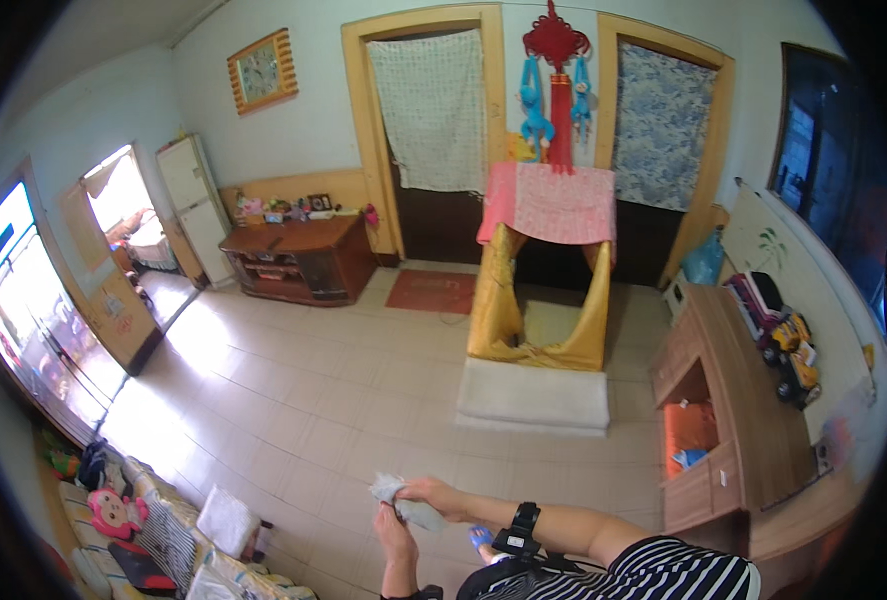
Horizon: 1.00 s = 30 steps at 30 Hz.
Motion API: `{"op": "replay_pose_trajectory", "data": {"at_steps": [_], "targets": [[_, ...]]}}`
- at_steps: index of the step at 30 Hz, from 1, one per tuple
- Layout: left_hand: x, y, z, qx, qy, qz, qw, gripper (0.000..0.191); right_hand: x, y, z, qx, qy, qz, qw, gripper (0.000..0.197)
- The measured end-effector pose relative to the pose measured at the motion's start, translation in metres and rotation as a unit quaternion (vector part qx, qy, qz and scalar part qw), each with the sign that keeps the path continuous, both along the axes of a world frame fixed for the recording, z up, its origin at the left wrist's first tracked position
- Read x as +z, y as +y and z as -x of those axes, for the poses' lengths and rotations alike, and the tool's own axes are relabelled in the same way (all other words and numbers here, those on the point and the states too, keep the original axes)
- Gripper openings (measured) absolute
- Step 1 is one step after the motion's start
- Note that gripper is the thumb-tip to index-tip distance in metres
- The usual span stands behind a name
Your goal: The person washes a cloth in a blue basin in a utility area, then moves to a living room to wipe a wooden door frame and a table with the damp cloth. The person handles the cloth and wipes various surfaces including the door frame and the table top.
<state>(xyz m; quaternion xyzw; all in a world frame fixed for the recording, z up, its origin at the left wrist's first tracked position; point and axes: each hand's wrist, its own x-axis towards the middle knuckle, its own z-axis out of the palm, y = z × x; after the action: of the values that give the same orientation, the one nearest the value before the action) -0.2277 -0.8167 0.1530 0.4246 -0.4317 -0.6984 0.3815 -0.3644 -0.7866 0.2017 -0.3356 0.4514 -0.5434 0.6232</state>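
A crumpled pale grey-white cloth or thin bag (419, 515) is bunched between my two hands, above the tiled floor. My left hand (396, 538) pinches it from below, close to its left part. From the right, my right hand (437, 498) grips the upper part, with a tuft of the material sticking out beyond the fingers. The hands are close together. Which material it is, I cannot tell. A black strap with a small device (520, 531) sits around my right forearm. Below it a foot in a blue slipper (481, 537) shows on the floor.
A bench or sofa (226, 574) with a pink plush toy (113, 514) stands at lower left, beside a white-covered stool (226, 521). Ahead is a gold-draped frame (488, 330) with a white folded mat (533, 394). A wooden cabinet (751, 397) bearing toy trucks (792, 345) stands right.
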Motion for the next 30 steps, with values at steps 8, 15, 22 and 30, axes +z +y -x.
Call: {"op": "replay_pose_trajectory", "data": {"at_steps": [8,15,22,30], "targets": [[0.049,-0.132,0.053,0.082,0.037,-0.045,0.995,0.043,-0.097,-0.187,-0.005,-0.057,0.134,0.287,0.947,0.037],[0.026,-0.287,0.050,0.104,-0.052,0.031,0.993,0.033,-0.041,-0.329,0.055,0.020,0.380,0.113,0.918,0.034],[0.039,-0.441,0.141,-0.034,-0.052,0.058,0.996,0.029,-0.014,-0.419,0.172,0.013,0.174,-0.046,0.984,0.056],[0.020,-0.575,0.304,-0.230,-0.012,0.037,0.972,0.024,0.042,-0.485,0.295,-0.022,-0.071,-0.151,0.986,0.057]]}}
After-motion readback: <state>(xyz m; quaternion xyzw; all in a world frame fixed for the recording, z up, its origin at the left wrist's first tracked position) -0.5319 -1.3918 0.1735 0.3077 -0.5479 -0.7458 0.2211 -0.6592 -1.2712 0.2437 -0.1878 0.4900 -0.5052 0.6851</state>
